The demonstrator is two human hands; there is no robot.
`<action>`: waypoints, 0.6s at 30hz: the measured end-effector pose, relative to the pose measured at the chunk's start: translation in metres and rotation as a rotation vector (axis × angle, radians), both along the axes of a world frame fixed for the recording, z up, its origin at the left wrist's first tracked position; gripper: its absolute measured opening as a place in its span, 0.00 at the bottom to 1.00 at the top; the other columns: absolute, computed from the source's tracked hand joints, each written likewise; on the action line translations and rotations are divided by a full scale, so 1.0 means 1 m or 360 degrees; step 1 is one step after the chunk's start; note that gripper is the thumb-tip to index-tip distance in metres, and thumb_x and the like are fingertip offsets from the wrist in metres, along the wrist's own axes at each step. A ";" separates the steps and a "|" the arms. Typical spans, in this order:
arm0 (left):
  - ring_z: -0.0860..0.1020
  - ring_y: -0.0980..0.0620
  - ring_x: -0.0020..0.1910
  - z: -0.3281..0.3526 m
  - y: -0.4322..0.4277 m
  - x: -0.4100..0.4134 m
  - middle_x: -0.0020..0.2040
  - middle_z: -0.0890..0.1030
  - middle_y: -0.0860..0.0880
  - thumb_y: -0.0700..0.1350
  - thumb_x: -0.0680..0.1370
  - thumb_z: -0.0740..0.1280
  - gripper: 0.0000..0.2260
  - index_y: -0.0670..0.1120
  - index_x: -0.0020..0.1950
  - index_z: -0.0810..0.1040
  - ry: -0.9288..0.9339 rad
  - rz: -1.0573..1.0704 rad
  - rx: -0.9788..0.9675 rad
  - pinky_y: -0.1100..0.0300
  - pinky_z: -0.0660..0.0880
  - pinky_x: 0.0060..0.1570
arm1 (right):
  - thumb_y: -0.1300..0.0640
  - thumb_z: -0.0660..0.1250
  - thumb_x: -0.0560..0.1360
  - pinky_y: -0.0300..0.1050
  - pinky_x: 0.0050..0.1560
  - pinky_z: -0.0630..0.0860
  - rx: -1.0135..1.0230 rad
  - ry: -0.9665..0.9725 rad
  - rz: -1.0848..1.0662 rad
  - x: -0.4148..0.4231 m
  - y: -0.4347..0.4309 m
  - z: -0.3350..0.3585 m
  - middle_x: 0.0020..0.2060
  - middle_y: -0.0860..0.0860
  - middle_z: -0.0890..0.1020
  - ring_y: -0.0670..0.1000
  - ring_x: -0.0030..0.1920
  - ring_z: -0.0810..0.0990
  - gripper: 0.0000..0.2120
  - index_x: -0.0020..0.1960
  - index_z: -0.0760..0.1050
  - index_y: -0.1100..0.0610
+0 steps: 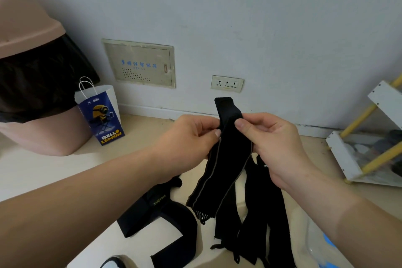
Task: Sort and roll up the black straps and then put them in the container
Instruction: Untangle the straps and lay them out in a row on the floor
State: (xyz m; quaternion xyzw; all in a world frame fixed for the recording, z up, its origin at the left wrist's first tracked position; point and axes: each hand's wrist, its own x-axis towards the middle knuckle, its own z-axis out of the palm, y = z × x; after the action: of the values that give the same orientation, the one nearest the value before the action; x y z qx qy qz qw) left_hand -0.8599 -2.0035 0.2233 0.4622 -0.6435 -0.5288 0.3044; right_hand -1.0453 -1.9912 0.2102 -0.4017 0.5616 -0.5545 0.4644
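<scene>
At mid-frame, both hands hold one black strap [226, 154] up in the air. Left hand [191, 137] pinches its left edge; right hand [267, 137] pinches the right edge, thumb on the front. The strap's top pokes above the fingers and its frayed end hangs down. Below, at lower centre, more straps [261, 213] lie on the floor [54, 172], with a wider band [152, 209] to their left. A paper bag [102, 113] stands at left by a bin [32, 72]; a rack [369, 141] sits at right.

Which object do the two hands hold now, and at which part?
Both hands, left hand and right hand, pinch one black strap near its upper end.
</scene>
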 end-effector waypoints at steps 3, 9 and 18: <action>0.84 0.53 0.47 0.005 0.002 0.001 0.55 0.86 0.39 0.41 0.88 0.59 0.14 0.42 0.58 0.85 -0.0054 -0.0063 0.0080 0.61 0.83 0.49 | 0.60 0.78 0.76 0.47 0.45 0.81 0.0026 0.0066 -0.0063 0.002 -0.001 -0.005 0.42 0.56 0.90 0.52 0.41 0.89 0.05 0.50 0.86 0.59; 0.80 0.47 0.41 0.001 0.005 -0.004 0.47 0.83 0.35 0.53 0.80 0.64 0.14 0.43 0.51 0.82 -0.0284 -0.0024 -0.0111 0.34 0.81 0.54 | 0.58 0.74 0.80 0.39 0.44 0.82 0.0028 0.0203 -0.0063 0.010 0.002 -0.010 0.38 0.48 0.89 0.46 0.41 0.88 0.01 0.50 0.85 0.54; 0.85 0.41 0.48 0.000 0.000 -0.010 0.48 0.86 0.41 0.40 0.86 0.60 0.09 0.47 0.56 0.79 -0.0116 0.0291 -0.0123 0.49 0.84 0.45 | 0.37 0.61 0.84 0.53 0.65 0.80 0.0271 0.0257 0.0338 0.019 -0.002 -0.021 0.54 0.46 0.88 0.49 0.58 0.86 0.18 0.62 0.80 0.47</action>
State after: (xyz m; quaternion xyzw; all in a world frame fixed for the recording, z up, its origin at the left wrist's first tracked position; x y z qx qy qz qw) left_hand -0.8696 -2.0031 0.2236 0.5258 -0.6293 -0.4565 0.3452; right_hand -1.0260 -1.9931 0.1888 -0.4613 0.5966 -0.4184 0.5061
